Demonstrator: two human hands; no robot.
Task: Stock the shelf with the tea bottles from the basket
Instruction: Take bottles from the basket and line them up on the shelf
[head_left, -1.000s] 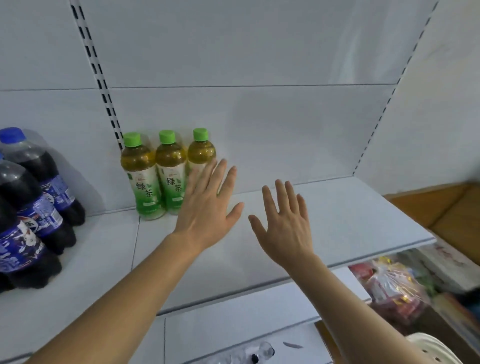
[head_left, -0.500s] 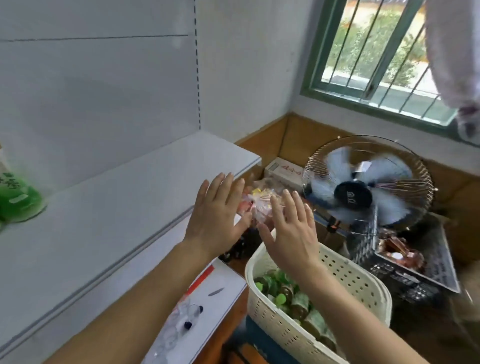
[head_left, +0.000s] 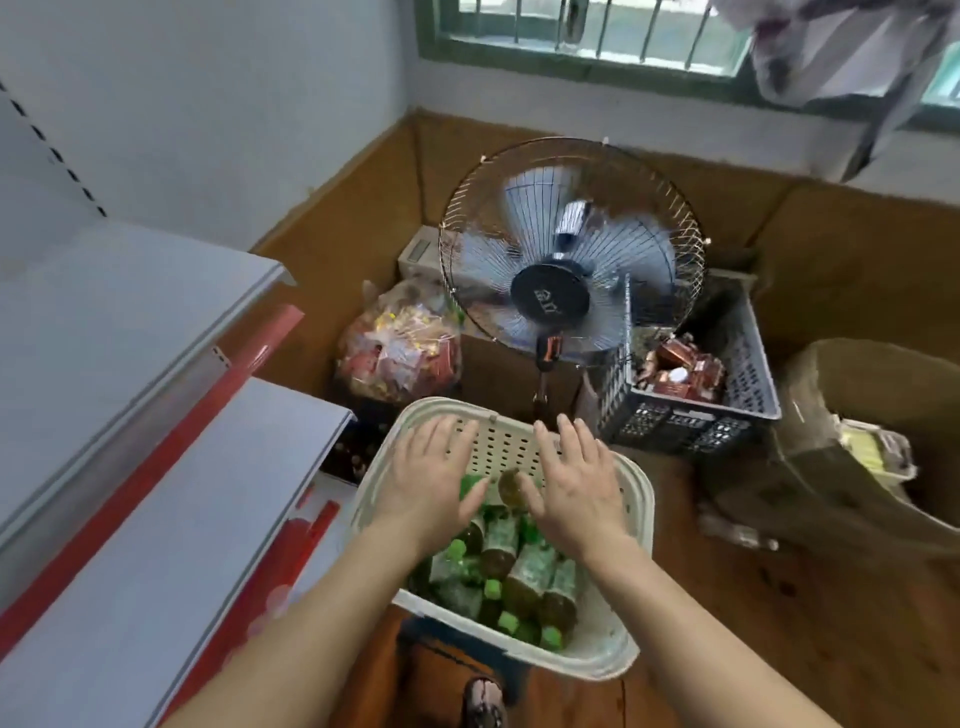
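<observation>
White shelf (head_left: 119, 332) along the left, its boards bare in this view; standing fan (head_left: 563, 270) against the far wall, with a dark crate (head_left: 737, 410) just to its right and a clear bag of packets (head_left: 400, 353) to its left. Cream perforated basket (head_left: 631, 525) on the floor in front of the fan, holding green-capped tea bottles (head_left: 511, 571) lying on their sides, piled. Left hand (head_left: 428, 480) and right hand (head_left: 574, 486) both above the basket, palms down, fingers spread wide and straight, gripping nothing.
</observation>
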